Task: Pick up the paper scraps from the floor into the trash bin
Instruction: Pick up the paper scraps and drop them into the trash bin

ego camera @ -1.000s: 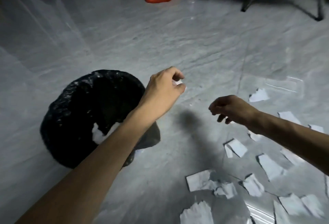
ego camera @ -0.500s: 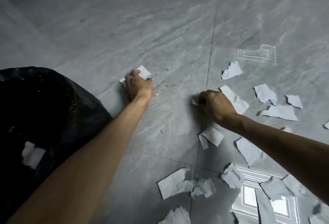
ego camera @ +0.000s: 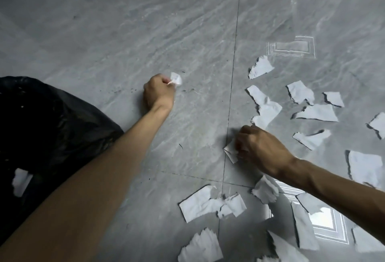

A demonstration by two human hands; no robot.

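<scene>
My left hand [ego camera: 159,93] is down at the grey floor, fingers closed on a small white paper scrap [ego camera: 176,78] that sticks out past the knuckles. My right hand [ego camera: 258,147] is low over the tile seam, pinching another white scrap [ego camera: 230,150] at its left side. The trash bin [ego camera: 54,128], lined with a black bag, sits at the left edge beside my left forearm; a white scrap [ego camera: 20,181] lies inside it. Several torn white scraps [ego camera: 264,107] are scattered over the floor to the right and below my right hand.
Grey marbled floor tiles [ego camera: 145,32] stretch away beyond both hands, with a dark grout line [ego camera: 235,57] running down the middle. Bright ceiling-light reflections [ego camera: 291,48] show on the glossy tile at upper right and lower right.
My left hand has gathered the flat scrap up into its fingers. My right hand has come nearer along the seam and now pinches a different scrap.
</scene>
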